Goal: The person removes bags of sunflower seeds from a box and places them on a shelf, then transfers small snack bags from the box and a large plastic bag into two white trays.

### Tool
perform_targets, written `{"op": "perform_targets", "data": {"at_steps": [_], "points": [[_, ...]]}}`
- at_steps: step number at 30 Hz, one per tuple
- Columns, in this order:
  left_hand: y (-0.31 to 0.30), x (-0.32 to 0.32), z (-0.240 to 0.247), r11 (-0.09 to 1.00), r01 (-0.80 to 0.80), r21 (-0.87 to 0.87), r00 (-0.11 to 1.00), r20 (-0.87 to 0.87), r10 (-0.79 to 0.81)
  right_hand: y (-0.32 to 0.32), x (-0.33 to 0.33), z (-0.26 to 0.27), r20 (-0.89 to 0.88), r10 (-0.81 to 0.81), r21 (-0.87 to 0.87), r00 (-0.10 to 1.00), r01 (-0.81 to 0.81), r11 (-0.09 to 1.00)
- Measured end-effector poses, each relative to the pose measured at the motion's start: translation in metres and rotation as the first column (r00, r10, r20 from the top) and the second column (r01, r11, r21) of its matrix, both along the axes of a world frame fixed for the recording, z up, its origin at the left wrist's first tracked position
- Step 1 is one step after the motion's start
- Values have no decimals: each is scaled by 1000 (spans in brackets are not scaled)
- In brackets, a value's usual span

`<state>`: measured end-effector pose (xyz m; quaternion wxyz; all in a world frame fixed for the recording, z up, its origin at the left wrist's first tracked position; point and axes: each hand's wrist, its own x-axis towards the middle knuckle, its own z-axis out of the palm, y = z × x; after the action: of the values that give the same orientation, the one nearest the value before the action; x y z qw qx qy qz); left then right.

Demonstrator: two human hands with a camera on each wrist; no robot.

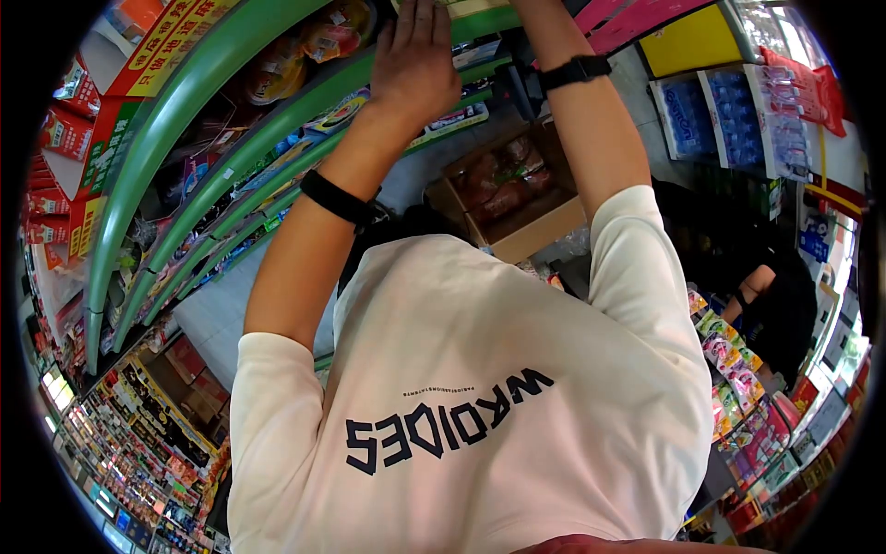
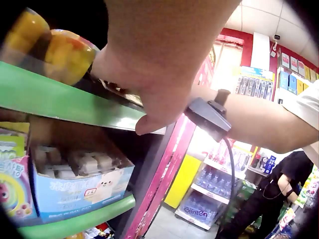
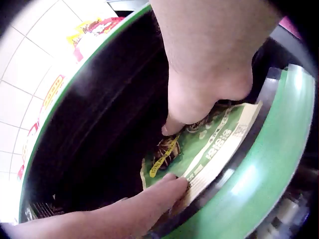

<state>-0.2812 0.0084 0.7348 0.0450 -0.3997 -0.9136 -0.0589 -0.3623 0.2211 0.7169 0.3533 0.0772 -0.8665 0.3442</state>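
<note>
A green packet with a cream edge [image 3: 212, 154] lies inside the green-rimmed shelf in the right wrist view. My left hand [image 3: 132, 211] rests its fingertips on the packet's near edge; in the head view this left hand [image 1: 417, 69] reaches to the top shelf with fingers extended. The left wrist view shows its thumb over the green shelf edge [image 2: 55, 94]. My right hand [image 3: 207, 92] is over the packet's far side, one fingertip touching down beside it or on it; its other fingers are hidden. In the head view only the right forearm shows.
Round yellow-orange packs [image 2: 70, 56] stand left of my left hand. Below are a pale blue carton [image 2: 84, 191] and lower shelves. An open cardboard box [image 1: 517, 226] sits beneath my arms. A person in black [image 1: 766, 286] and bottle racks [image 1: 734, 115] are to the right.
</note>
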Motion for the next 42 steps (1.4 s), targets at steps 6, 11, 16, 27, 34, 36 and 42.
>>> {"op": "perform_targets", "data": {"at_steps": [6, 11, 16, 27, 34, 36, 42], "points": [[12, -19, 0, 994, -69, -80, 997, 13, 71, 11, -8, -23, 314, -217, 123, 924, 187, 975], [11, -14, -17, 993, -50, -108, 999, -4, 50, -1, 23, 12, 476, -157, 103, 866, 122, 987], [4, 1, -11, 977, 91, 191, 987, -147, -63, -24, 66, 37, 594, -252, 288, 764, 91, 953], [-55, 72, 2, 934, 169, 315, 968, 127, -218, -48, 65, -7, 342, -427, 185, 837, 386, 904], [-116, 94, -4, 954, -22, 300, 856, 498, -137, -48, 65, 4, 440, -385, 108, 811, 378, 919], [-136, 92, -14, 952, -4, 306, 886, 443, -138, -51, 70, 2, 403, -436, 156, 805, 408, 899], [-235, 92, -58, 963, -219, 155, 681, 732, 37, -83, 196, -39, -89, -312, -307, 946, 272, 912]]}}
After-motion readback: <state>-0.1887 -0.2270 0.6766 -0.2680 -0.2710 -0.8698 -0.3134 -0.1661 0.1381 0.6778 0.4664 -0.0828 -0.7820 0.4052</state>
